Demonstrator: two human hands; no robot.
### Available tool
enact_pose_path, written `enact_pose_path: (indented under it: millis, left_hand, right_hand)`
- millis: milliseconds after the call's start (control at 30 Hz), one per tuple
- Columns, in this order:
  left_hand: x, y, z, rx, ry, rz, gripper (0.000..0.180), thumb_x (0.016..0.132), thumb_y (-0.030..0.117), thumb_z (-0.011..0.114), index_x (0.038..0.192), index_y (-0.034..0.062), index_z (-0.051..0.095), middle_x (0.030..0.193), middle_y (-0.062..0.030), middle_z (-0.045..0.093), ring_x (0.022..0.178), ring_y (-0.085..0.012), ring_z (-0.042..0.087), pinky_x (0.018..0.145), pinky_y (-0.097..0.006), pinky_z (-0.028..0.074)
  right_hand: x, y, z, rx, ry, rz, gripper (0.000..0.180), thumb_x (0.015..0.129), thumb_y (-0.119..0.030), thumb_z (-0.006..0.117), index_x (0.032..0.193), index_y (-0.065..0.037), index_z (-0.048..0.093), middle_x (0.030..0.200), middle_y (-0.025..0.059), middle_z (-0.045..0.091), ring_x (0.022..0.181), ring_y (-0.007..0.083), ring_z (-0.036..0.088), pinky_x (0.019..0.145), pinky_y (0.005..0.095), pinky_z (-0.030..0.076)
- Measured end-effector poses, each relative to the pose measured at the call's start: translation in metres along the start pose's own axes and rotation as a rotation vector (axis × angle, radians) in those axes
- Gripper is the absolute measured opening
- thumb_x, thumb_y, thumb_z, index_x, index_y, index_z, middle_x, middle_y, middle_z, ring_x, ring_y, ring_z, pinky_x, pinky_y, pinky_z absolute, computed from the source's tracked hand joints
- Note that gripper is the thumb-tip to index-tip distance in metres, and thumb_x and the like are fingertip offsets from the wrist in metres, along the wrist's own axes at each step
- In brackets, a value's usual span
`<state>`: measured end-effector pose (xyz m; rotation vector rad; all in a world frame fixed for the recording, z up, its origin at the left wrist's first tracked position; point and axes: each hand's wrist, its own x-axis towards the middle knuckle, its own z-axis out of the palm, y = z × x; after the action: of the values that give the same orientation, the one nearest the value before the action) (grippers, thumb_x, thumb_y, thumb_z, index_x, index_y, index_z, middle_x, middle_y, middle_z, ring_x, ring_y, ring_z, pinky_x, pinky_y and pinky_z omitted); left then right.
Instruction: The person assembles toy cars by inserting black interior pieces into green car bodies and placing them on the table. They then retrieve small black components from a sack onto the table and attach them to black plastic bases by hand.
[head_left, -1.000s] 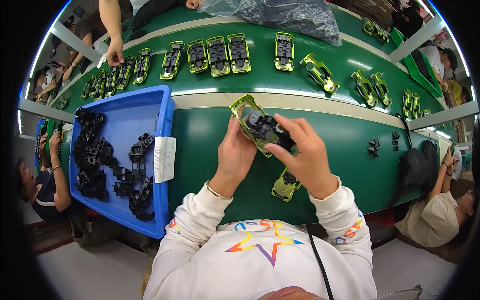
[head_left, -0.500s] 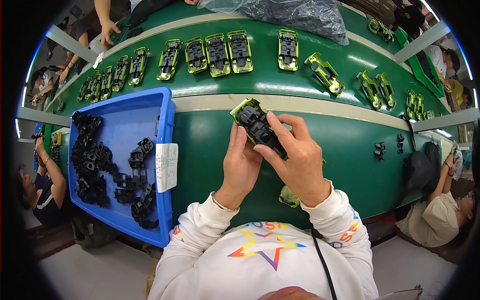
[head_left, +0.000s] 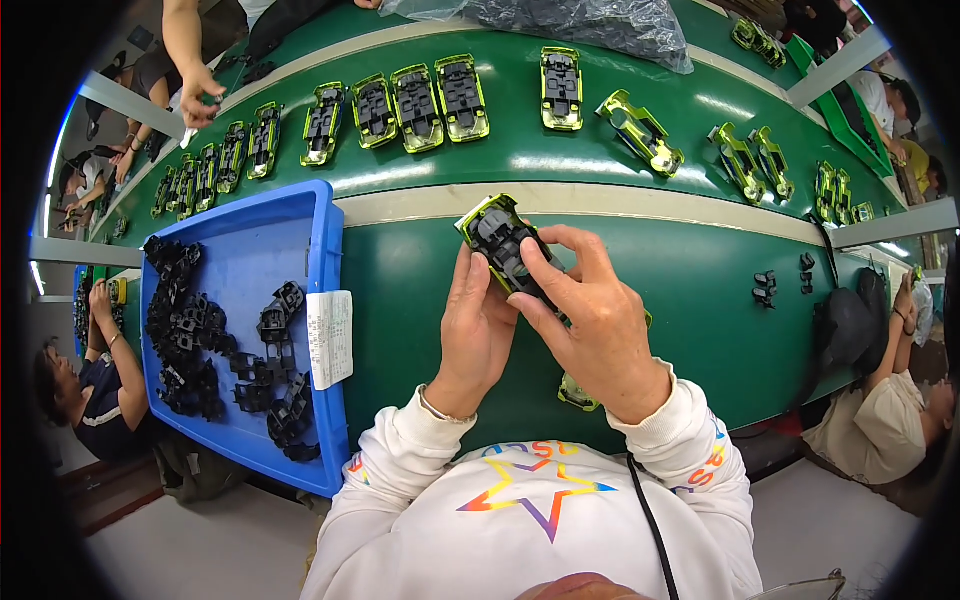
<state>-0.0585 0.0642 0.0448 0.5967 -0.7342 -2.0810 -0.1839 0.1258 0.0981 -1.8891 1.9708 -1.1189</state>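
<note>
Between my two hands is a toy car body (head_left: 507, 244), lime green at its edges with a black interior piece set in it. My left hand (head_left: 474, 335) wraps its left side, fingers closed along the edge. From the right, my right hand (head_left: 592, 318) grips the body, with thumb and forefinger pressing on the black piece. The car is held tilted above the green table. Another green car body (head_left: 577, 392) lies on the table below my right hand, partly hidden by it.
At my left stands a blue bin (head_left: 330, 240) holding several black plastic interior pieces (head_left: 190, 320). Beyond the pale ledge, a row of green car bodies (head_left: 417, 108) lies along the bench. Loose black parts (head_left: 765, 289) and a black bag (head_left: 842, 330) are at right. Co-workers sit on both sides.
My hands keep their hold on the car body, and my right forefinger has shifted slightly down it. The view has shifted a little. At the far left, a co-worker's hand has lifted a small dark part.
</note>
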Motion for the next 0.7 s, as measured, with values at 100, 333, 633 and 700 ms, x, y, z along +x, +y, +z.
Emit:
enact_pose_path:
  millis: [100, 333, 633, 700]
  left_hand:
    - [0.0, 0.0, -0.002, 0.008, 0.006, -0.015, 0.046, 0.11, 0.033, 0.027, 0.146, 0.0075, 0.038, 0.14, -0.0121, 0.053, 0.123, -0.0229, 0.055, 0.105, -0.039, 0.046]
    - [0.001, -0.003, 0.001, 0.145, -0.022, 0.105, 0.044, 0.104, 0.018, 0.045, 0.145, 0.0046, 0.036, 0.142, -0.0146, 0.051, 0.123, -0.0219, 0.056, 0.104, -0.036, 0.047]
    - [0.005, -0.013, -0.002, 0.216, -0.008, 0.074, 0.046, 0.1, 0.009, 0.047, 0.144, 0.0031, 0.035, 0.14, -0.0164, 0.053, 0.123, -0.0213, 0.057, 0.105, -0.035, 0.047]
    - [0.004, -0.012, -0.001, 0.221, -0.013, 0.051, 0.047, 0.1, 0.01, 0.047, 0.144, 0.0032, 0.034, 0.141, -0.0165, 0.052, 0.124, -0.0219, 0.056, 0.106, -0.036, 0.045]
  right_hand:
    - [0.003, -0.001, -0.005, -0.025, -0.088, 0.026, 0.043, 0.083, -0.016, 0.077, 0.123, -0.005, 0.063, 0.122, 0.0137, 0.055, 0.075, 0.0297, 0.07, 0.061, 0.0371, 0.056]
    - [-0.001, -0.002, -0.008, 0.018, -0.189, 0.04, 0.047, 0.085, -0.006, 0.072, 0.13, -0.003, 0.058, 0.125, 0.0157, 0.049, 0.085, 0.0329, 0.068, 0.066, 0.0403, 0.057]
    - [-0.01, 0.002, 0.0, -0.198, -0.122, -0.048, 0.055, 0.078, 0.003, 0.072, 0.131, -0.003, 0.058, 0.127, 0.0135, 0.049, 0.076, 0.0252, 0.065, 0.066, 0.0396, 0.054]
    - [-0.01, 0.002, -0.003, -0.154, -0.103, -0.034, 0.055, 0.078, 0.004, 0.071, 0.131, -0.003, 0.058, 0.127, 0.0136, 0.05, 0.075, 0.0249, 0.065, 0.065, 0.0398, 0.054]
